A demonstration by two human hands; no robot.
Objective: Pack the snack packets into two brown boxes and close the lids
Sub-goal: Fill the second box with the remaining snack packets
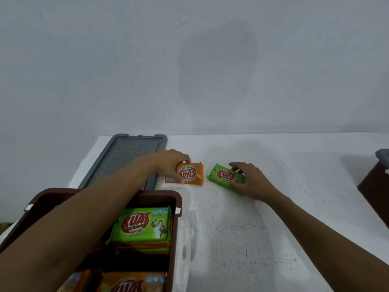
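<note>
While left hand (168,163) grips orange packet (190,173) | right hand (250,180) grips green packet (226,178), long axis sideways

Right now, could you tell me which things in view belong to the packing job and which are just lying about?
Belonging to the job:
- orange packet under the left hand
- green packet under the right hand
- open brown box holding stacked packets
- grey lid lying flat
- second brown box at the right edge

Just lying about:
- nothing else on the white table
</note>
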